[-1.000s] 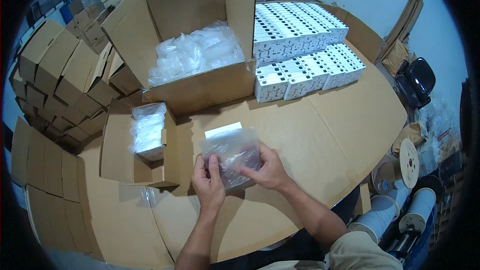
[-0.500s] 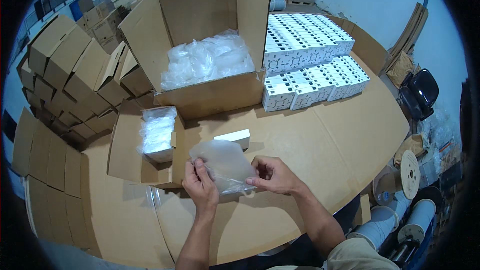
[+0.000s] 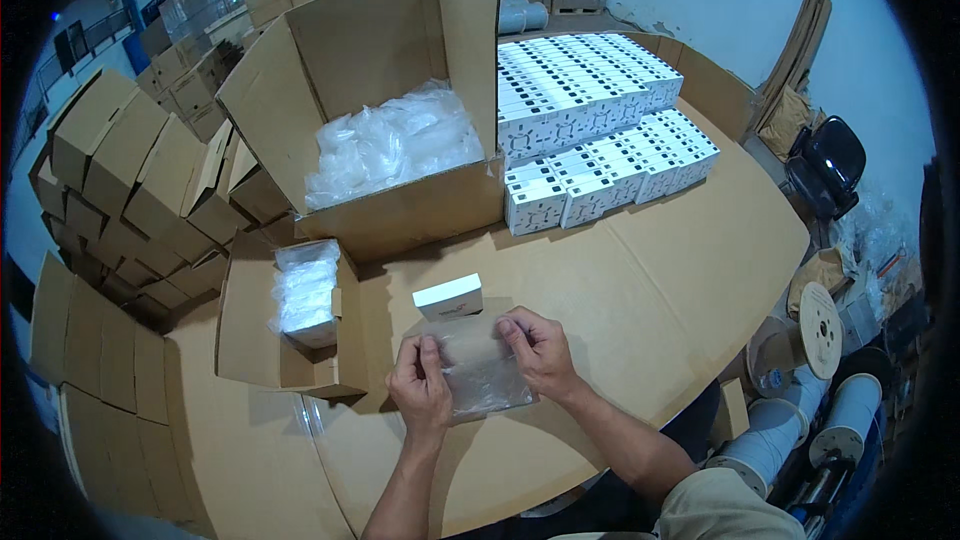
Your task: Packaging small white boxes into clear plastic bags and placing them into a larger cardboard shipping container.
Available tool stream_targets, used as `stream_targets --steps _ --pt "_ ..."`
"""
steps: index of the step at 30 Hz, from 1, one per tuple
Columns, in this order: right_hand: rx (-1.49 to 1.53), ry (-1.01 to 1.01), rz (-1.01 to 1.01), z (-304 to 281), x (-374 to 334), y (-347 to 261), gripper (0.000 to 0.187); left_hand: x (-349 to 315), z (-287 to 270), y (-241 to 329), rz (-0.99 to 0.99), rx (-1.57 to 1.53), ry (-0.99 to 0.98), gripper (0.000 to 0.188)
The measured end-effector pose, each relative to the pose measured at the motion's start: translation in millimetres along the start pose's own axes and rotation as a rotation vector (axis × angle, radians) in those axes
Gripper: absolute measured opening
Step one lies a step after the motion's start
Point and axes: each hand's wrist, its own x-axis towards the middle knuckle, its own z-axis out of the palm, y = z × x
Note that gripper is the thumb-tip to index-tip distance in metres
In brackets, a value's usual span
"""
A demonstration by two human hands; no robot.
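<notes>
Between my hands a clear plastic bag (image 3: 482, 372) is spread out, and it looks flat, with nothing inside that I can make out. My left hand (image 3: 420, 380) pinches its left edge between thumb and fingers. At the upper right corner my right hand (image 3: 538, 348) grips it the same way. Just beyond the bag stands a small white box (image 3: 448, 297) on the cardboard-covered table. To the left is an open brown carton (image 3: 345, 365), with a row of plastic-wrapped white packages (image 3: 306, 295) inside.
A large open carton (image 3: 420, 208) behind holds a heap of clear plastic bags (image 3: 395, 145). White boxes (image 3: 590, 100) are stacked in rows at the back right. Brown cartons (image 3: 130, 160) pile up at far left. Cable spools (image 3: 820, 330) stand beyond the table's right edge.
My right hand has shifted from the bag's lower right to its upper right corner. The bag has turned and now hangs more toward me. The view has shifted slightly.
</notes>
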Motion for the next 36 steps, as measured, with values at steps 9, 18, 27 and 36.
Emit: stream_targets --steps 9,18,27,36 --pt "-0.153 0.238 -0.045 4.1 1.0 0.5 0.027 -1.2 7.9 -3.4 -0.074 -0.364 0.067 0.025" --pt "-0.111 0.149 0.017 10.1 -1.0 -5.7 0.023 -2.7 7.0 -6.3 -0.210 -0.267 -0.121 0.024" --pt "0.144 0.281 0.070 -17.3 16.6 -3.9 0.011 -0.8 5.9 2.5 -0.230 -0.321 -0.230 0.034" --pt "-0.738 0.039 -0.626 -4.3 20.5 -49.7 0.040 -2.7 9.3 -2.7 -0.166 -0.280 -0.179 0.032"
